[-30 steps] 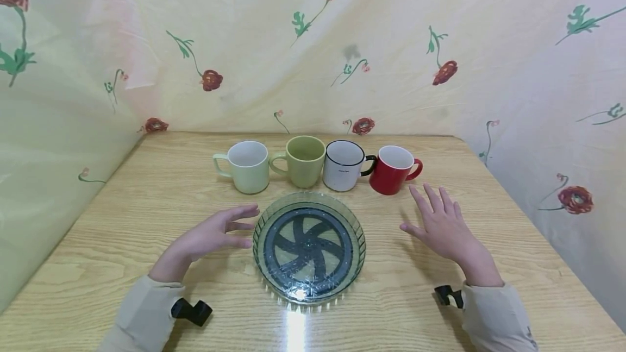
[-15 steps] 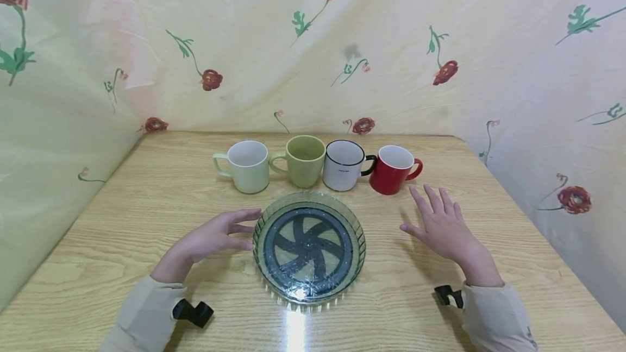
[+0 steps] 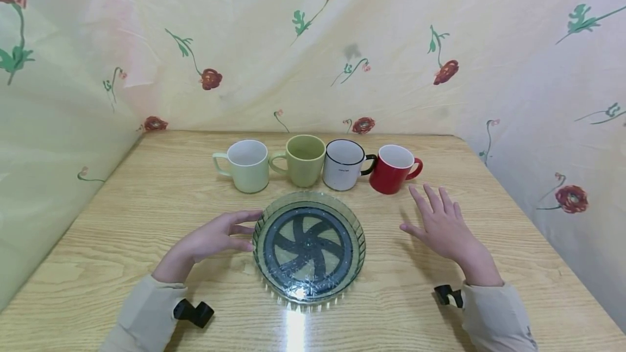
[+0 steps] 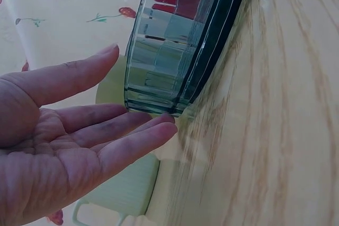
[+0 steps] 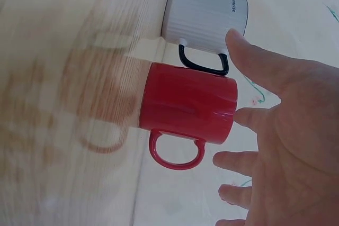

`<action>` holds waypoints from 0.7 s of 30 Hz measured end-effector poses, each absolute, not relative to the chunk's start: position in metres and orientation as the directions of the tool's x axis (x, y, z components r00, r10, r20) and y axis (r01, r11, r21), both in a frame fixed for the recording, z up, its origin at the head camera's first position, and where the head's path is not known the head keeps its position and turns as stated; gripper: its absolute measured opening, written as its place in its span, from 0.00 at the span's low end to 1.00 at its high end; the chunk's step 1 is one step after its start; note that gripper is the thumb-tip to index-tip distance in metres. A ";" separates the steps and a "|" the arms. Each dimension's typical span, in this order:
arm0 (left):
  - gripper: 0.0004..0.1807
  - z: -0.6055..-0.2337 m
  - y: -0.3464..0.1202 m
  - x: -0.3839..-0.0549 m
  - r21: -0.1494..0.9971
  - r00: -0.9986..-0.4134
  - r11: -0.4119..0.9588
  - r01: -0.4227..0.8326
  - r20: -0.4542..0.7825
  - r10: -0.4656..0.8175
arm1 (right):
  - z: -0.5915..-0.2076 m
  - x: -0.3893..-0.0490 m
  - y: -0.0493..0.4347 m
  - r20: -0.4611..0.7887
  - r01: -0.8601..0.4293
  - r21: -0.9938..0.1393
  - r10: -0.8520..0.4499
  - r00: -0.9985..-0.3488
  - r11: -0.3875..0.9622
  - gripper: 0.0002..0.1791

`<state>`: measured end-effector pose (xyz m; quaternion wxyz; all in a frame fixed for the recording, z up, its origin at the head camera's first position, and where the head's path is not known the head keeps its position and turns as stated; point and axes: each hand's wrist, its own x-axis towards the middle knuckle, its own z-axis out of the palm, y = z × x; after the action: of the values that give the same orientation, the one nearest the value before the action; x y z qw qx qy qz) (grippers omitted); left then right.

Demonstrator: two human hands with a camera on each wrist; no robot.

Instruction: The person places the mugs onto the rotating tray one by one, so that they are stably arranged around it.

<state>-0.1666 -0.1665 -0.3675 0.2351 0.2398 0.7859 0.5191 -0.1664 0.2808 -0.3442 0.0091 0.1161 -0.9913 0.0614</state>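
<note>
A round, clear greenish glass dish (image 3: 359, 232) with a dark swirl pattern in its base lies in the middle of the table. My left hand (image 3: 215, 238) is at its left side, fingers extended with the tips right at the rim; the left wrist view has the fingers (image 4: 140, 136) straight beside the ribbed glass wall (image 4: 159, 51). My right hand (image 3: 442, 227) is spread, palm down, to the right of the dish and holds nothing. Nearest to it is a red mug (image 3: 387, 178) with a white inside, which the right wrist view puts just beyond the fingers (image 5: 235, 163).
Behind the dish, mugs stand in a row: pale mint (image 3: 251, 175), olive green (image 3: 305, 173), white with a black rim and handle (image 3: 339, 175), then the red one. A flower-printed cloth (image 3: 254, 42) hangs behind the wooden table (image 3: 122, 205) and along its sides.
My left hand has shifted slightly to the right, its fingertips now reaching the dish's rim. The right hand, the dish and the mugs have kept their places.
</note>
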 end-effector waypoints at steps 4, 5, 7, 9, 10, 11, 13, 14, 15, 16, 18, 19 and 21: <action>0.38 -0.367 -0.166 -0.167 0.926 -0.774 0.354 0.129 -0.129 0.620 | -0.345 -0.166 0.281 0.033 -0.233 -0.122 -0.231 -0.972 0.965 0.48; 0.38 -0.367 -0.165 -0.167 0.926 -0.774 0.356 0.128 -0.131 0.620 | -0.346 -0.166 0.282 0.033 -0.234 -0.124 -0.232 -0.972 0.964 0.48; 0.39 -0.367 -0.165 -0.167 0.924 -0.774 0.360 0.127 -0.134 0.619 | -0.346 -0.166 0.282 0.036 -0.237 -0.127 -0.235 -0.971 0.963 0.48; 0.39 -0.368 -0.165 -0.167 0.923 -0.775 0.362 0.129 -0.134 0.618 | -0.346 -0.166 0.282 0.052 -0.247 -0.126 -0.242 -0.969 0.961 0.47; 0.39 -0.368 -0.164 -0.167 0.923 -0.775 0.362 0.130 -0.133 0.617 | -0.345 -0.166 0.283 0.063 -0.253 -0.128 -0.247 -0.967 0.959 0.47; 0.40 -0.369 -0.164 -0.168 0.923 -0.776 0.362 0.132 -0.131 0.617 | -0.345 -0.167 0.283 0.077 -0.263 -0.124 -0.255 -0.964 0.957 0.46; 0.40 -0.370 -0.164 -0.168 0.921 -0.779 0.364 0.137 -0.127 0.614 | -0.343 -0.169 0.284 0.111 -0.285 -0.132 -0.272 -0.956 0.949 0.45; 0.40 -0.371 -0.164 -0.168 0.920 -0.781 0.366 0.138 -0.126 0.611 | -0.343 -0.170 0.284 0.124 -0.291 -0.143 -0.275 -0.953 0.946 0.44; 0.40 -0.371 -0.164 -0.169 0.920 -0.784 0.367 0.140 -0.123 0.608 | -0.342 -0.171 0.284 0.135 -0.295 -0.155 -0.276 -0.952 0.943 0.44; 0.40 -0.372 -0.164 -0.169 0.919 -0.787 0.368 0.141 -0.121 0.605 | -0.341 -0.172 0.284 0.142 -0.295 -0.175 -0.272 -0.952 0.939 0.44; 0.40 -0.373 -0.165 -0.169 0.918 -0.793 0.371 0.142 -0.119 0.598 | -0.340 -0.174 0.285 0.145 -0.283 -0.223 -0.255 -0.956 0.933 0.43; 0.40 -0.373 -0.165 -0.169 0.918 -0.794 0.371 0.141 -0.119 0.596 | -0.339 -0.175 0.285 0.141 -0.269 -0.250 -0.240 -0.961 0.930 0.43; 0.40 -0.374 -0.164 -0.170 0.917 -0.794 0.373 0.144 -0.117 0.596 | -0.339 -0.176 0.285 0.136 -0.241 -0.291 -0.210 -0.968 0.926 0.42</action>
<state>-0.1700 -0.1644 -0.3743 0.2216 0.2318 0.7983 0.5098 -0.1760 0.2850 -0.3385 0.0511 0.1151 -0.9800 0.1543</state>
